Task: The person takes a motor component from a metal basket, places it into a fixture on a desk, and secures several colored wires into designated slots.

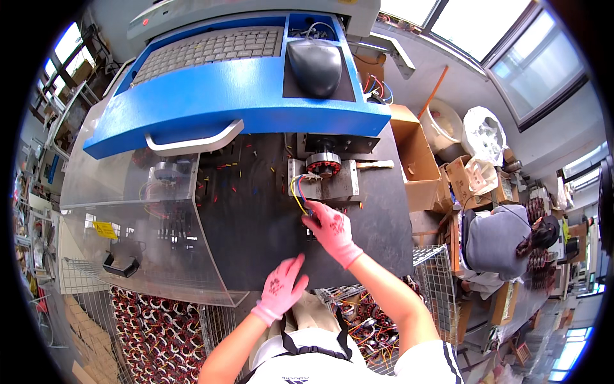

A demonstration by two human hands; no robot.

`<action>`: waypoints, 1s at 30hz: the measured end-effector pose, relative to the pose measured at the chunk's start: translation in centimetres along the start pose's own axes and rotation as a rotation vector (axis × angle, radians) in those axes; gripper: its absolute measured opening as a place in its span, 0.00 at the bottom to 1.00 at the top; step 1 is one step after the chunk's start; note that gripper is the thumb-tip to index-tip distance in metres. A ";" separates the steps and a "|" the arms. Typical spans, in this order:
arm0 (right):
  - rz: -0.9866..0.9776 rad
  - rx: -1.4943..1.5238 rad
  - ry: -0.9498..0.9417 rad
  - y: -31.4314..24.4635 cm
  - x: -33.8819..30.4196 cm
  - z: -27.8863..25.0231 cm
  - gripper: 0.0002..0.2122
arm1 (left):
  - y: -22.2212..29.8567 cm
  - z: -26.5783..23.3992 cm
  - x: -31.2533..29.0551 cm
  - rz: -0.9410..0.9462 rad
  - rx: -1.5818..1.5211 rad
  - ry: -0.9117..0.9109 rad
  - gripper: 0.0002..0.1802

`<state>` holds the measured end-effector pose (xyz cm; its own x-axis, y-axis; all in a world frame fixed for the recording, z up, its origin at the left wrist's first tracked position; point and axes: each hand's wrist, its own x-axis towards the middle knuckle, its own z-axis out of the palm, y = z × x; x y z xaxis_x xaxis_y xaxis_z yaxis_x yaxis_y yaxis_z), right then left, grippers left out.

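Observation:
My right hand (331, 232), in a pink glove, pinches the lower ends of a few yellow, red and blue wires (298, 190). These wires run up to a round motor stator (324, 164) with red windings, which sits on a metal fixture (340, 182). My left hand (282, 289), gloved the same way, hovers near the front edge of the dark work surface (256, 221). Its fingers are apart and hold nothing. What exactly lies under my right fingertips is hidden.
Above the surface a blue drawer (211, 96) carries a keyboard (208, 52) and a mouse (314, 67). A clear plastic cover (141, 237) stands at left. Wire baskets of stators (157, 333) lie below. Cardboard boxes (419, 163) and a seated person (499, 240) are at right.

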<state>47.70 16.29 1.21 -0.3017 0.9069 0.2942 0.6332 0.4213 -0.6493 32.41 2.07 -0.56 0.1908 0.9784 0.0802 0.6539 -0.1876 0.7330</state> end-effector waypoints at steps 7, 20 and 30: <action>-0.150 0.745 -0.550 -13.1 -5.9 4.3 0.23 | -2.3 0.0 -8.6 -0.022 -0.029 -0.325 0.23; 0.601 0.804 -0.386 -6.0 -15.1 -5.3 0.13 | -10.0 -3.4 -18.9 -0.647 -0.233 0.175 0.18; 0.764 0.645 0.742 6.1 -20.1 -11.2 0.33 | -12.4 -10.0 -14.2 -0.458 0.051 0.776 0.24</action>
<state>65.66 0.76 -0.82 0.5981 0.7922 -0.1211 -0.0592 -0.1070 -0.9925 14.30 -8.59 -4.02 -0.6321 0.7387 0.2343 0.5796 0.2500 0.7756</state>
